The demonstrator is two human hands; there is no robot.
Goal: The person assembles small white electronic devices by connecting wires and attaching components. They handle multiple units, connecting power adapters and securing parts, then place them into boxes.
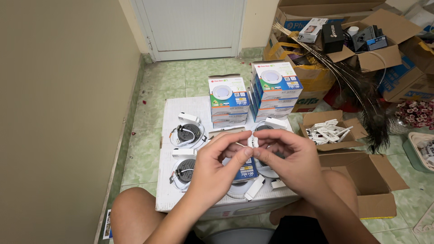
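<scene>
The small white plastic connector piece [254, 142] sits pinched between the fingertips of both hands, held above the middle of the white foam slab [169, 199] that serves as a low table; the left hand [217, 169] grips it from the near-left side with thumb and forefinger, and the right hand [289, 160] closes on it from the right, a thin white wire [238, 144] trailing off it toward the left. The part is tiny, so the grip is best kept at the very tips, with the hands steady over the slab, so that a slip lands on foam and not on the tiled floor. On the slab lie round white recessed lamp fittings [187, 134] with their backs up; behind them stand two stacks of white, blue and green lamp cartons [228, 97]; to the right an open brown cardboard box of white plastic clips [329, 131].
</scene>
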